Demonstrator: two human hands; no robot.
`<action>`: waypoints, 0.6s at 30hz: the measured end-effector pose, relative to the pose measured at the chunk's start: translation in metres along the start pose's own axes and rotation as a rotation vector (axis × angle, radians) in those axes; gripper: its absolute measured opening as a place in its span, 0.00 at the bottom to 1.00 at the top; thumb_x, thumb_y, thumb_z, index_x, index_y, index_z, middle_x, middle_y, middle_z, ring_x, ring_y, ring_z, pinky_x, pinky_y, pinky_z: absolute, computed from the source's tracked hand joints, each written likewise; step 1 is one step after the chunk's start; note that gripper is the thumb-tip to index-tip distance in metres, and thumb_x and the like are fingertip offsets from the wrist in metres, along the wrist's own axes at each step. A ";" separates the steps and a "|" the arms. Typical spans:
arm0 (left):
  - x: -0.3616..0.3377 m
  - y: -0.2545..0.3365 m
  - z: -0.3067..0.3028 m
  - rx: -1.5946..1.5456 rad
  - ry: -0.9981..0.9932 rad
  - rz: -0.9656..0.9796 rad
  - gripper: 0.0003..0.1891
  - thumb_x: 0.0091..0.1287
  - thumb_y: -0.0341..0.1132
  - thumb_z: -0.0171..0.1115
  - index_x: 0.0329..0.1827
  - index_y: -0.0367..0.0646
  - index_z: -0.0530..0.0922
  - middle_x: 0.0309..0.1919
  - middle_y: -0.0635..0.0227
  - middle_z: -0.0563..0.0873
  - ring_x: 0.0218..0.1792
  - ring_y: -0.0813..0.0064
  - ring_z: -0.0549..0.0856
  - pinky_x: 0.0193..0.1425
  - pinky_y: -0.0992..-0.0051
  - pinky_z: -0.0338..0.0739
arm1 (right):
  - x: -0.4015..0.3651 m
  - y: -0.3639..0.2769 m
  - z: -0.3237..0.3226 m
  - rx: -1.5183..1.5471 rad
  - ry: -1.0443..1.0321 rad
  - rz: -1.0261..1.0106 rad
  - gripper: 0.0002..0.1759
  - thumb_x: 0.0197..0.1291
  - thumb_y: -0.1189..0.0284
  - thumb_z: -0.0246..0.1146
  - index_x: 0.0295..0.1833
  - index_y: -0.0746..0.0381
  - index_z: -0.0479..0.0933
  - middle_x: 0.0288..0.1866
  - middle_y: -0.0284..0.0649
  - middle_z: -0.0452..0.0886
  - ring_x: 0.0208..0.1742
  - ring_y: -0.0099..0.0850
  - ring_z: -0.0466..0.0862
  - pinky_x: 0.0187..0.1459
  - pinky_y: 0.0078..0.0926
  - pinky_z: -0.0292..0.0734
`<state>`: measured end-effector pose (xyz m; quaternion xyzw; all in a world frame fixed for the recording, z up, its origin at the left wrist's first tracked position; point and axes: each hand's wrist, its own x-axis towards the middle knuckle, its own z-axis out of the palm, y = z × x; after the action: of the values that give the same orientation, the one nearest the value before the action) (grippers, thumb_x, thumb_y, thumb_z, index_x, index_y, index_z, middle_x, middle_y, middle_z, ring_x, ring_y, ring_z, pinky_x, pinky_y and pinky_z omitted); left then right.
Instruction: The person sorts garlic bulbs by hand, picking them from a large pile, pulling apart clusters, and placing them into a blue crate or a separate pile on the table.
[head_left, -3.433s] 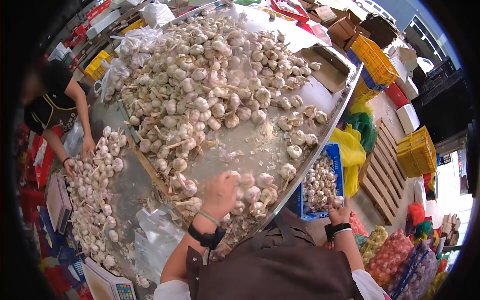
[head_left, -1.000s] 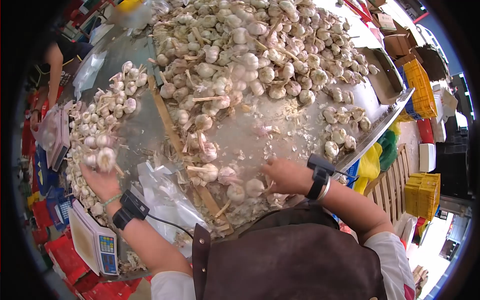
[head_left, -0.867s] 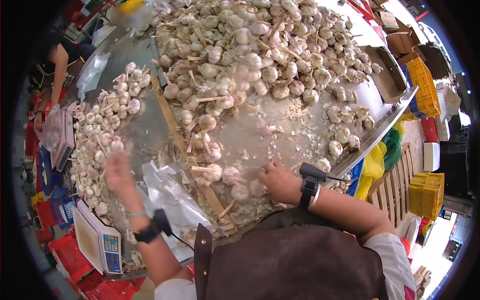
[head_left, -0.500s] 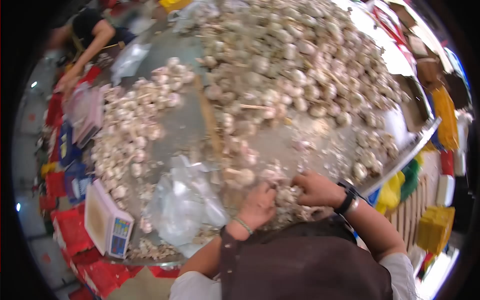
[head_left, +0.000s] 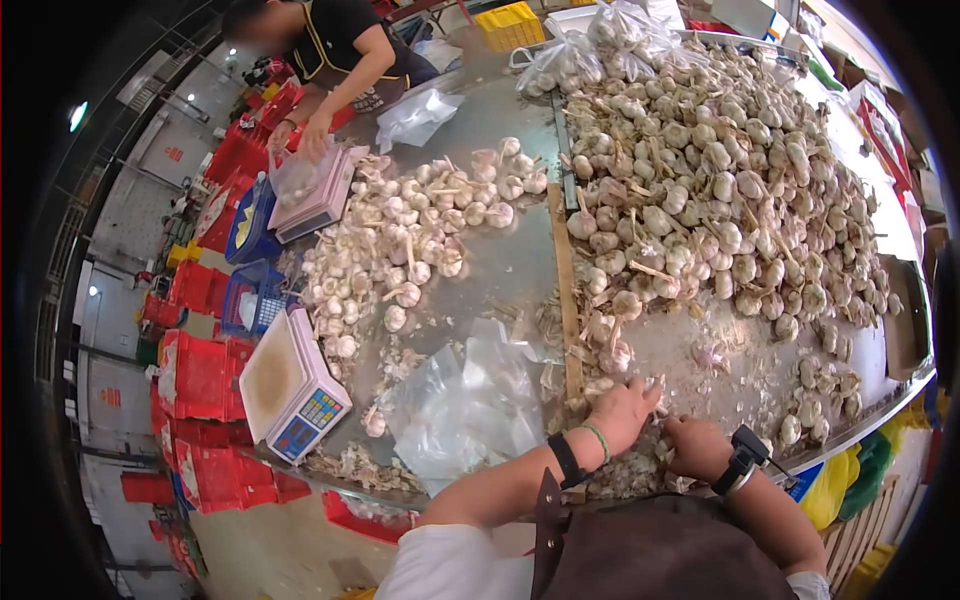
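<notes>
My left hand (head_left: 622, 415) is closed at the near edge of the metal table, with the pale tip of a garlic bulb (head_left: 655, 386) showing at its fingertips. Just to its right, my right hand (head_left: 698, 447) has its fingers curled in; whatever they grip is hidden. Peeled-off garlic skins (head_left: 625, 474) lie beneath and around both hands. Beyond them, a large heap of untrimmed garlic (head_left: 720, 190) covers the right part of the table. Cleaner garlic bulbs (head_left: 400, 225) are spread on the left, past a wooden strip (head_left: 566, 300).
Clear plastic bags (head_left: 465, 410) lie left of my left arm. A digital scale (head_left: 295, 385) stands at the table's left edge, and another scale (head_left: 318, 195) is farther back. There a co-worker (head_left: 345, 50) handles a plastic bag. Red crates (head_left: 205, 375) line the floor.
The view has swung left and steadied, so the table appears farther right and the co-worker shows more fully. My hands are closer together, still at the table's near edge.
</notes>
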<state>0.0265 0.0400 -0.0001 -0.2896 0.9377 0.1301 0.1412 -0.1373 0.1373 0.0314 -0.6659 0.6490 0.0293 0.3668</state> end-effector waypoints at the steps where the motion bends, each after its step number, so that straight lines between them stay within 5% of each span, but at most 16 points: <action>1: -0.004 0.002 0.000 -0.030 -0.007 0.033 0.25 0.63 0.30 0.60 0.65 0.48 0.70 0.53 0.53 0.76 0.44 0.56 0.85 0.39 0.66 0.85 | -0.002 0.004 -0.001 0.010 0.008 0.015 0.21 0.46 0.65 0.69 0.47 0.61 0.77 0.41 0.50 0.83 0.44 0.51 0.85 0.46 0.47 0.81; 6: -0.008 0.019 0.018 0.024 0.026 0.101 0.31 0.61 0.30 0.63 0.69 0.48 0.68 0.60 0.44 0.73 0.56 0.52 0.81 0.48 0.64 0.85 | -0.008 0.026 -0.004 0.101 0.064 0.141 0.24 0.47 0.61 0.71 0.49 0.60 0.78 0.45 0.50 0.84 0.47 0.50 0.85 0.47 0.45 0.81; 8: -0.001 0.007 0.023 -0.265 -0.108 0.118 0.33 0.60 0.30 0.64 0.71 0.46 0.67 0.61 0.44 0.74 0.57 0.55 0.81 0.51 0.64 0.85 | -0.019 0.043 -0.013 0.233 0.277 0.178 0.27 0.47 0.58 0.73 0.50 0.61 0.78 0.45 0.51 0.84 0.46 0.48 0.85 0.47 0.43 0.80; 10: -0.003 -0.004 0.042 -0.793 0.328 0.115 0.25 0.65 0.30 0.62 0.66 0.43 0.70 0.52 0.49 0.79 0.54 0.57 0.83 0.37 0.65 0.86 | -0.030 0.047 -0.032 0.337 0.441 0.148 0.28 0.46 0.61 0.77 0.50 0.64 0.78 0.42 0.48 0.84 0.44 0.45 0.85 0.47 0.37 0.79; 11: -0.006 -0.004 0.030 -0.819 0.303 0.151 0.25 0.65 0.30 0.62 0.66 0.43 0.70 0.52 0.49 0.79 0.54 0.57 0.83 0.37 0.65 0.86 | -0.038 0.041 -0.044 0.335 0.443 0.198 0.28 0.46 0.61 0.77 0.50 0.64 0.78 0.42 0.48 0.84 0.44 0.45 0.85 0.47 0.37 0.79; 13: -0.021 0.000 -0.008 -1.986 -0.355 -0.070 0.27 0.72 0.45 0.60 0.70 0.43 0.68 0.55 0.53 0.81 0.56 0.55 0.83 0.40 0.63 0.87 | -0.051 0.016 -0.068 0.692 0.493 0.083 0.26 0.49 0.65 0.76 0.52 0.65 0.78 0.47 0.47 0.83 0.48 0.45 0.84 0.50 0.36 0.79; 14: -0.026 0.005 -0.011 -1.994 -0.370 -0.066 0.27 0.72 0.45 0.60 0.70 0.43 0.68 0.55 0.53 0.81 0.56 0.55 0.83 0.40 0.63 0.87 | -0.054 0.005 -0.071 0.690 0.491 0.099 0.26 0.49 0.65 0.76 0.52 0.65 0.78 0.47 0.47 0.83 0.48 0.45 0.84 0.50 0.36 0.79; 16: -0.036 0.013 -0.021 -2.556 -0.846 0.190 0.33 0.76 0.59 0.48 0.73 0.43 0.65 0.61 0.55 0.79 0.59 0.54 0.83 0.43 0.64 0.89 | -0.052 -0.013 -0.074 0.701 0.449 -0.243 0.28 0.50 0.69 0.75 0.58 0.64 0.77 0.52 0.48 0.81 0.52 0.46 0.83 0.54 0.38 0.78; 17: -0.049 0.015 -0.046 -2.099 -0.638 0.164 0.38 0.75 0.66 0.38 0.73 0.43 0.64 0.64 0.54 0.77 0.63 0.56 0.81 0.54 0.65 0.87 | -0.048 -0.025 -0.072 0.701 0.451 -0.238 0.28 0.50 0.69 0.75 0.58 0.64 0.77 0.52 0.48 0.81 0.52 0.46 0.83 0.54 0.38 0.78; 18: -0.048 0.017 -0.037 -2.098 -0.644 0.165 0.38 0.75 0.66 0.38 0.73 0.43 0.64 0.64 0.54 0.77 0.63 0.56 0.81 0.54 0.65 0.87 | -0.044 -0.038 -0.069 0.608 0.332 -0.339 0.32 0.51 0.68 0.75 0.61 0.64 0.74 0.55 0.49 0.79 0.55 0.47 0.81 0.56 0.40 0.77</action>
<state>0.0480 0.0660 0.0532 -0.1545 0.2970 0.9408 0.0537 -0.1408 0.1335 0.1219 -0.6205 0.5592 -0.3336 0.4369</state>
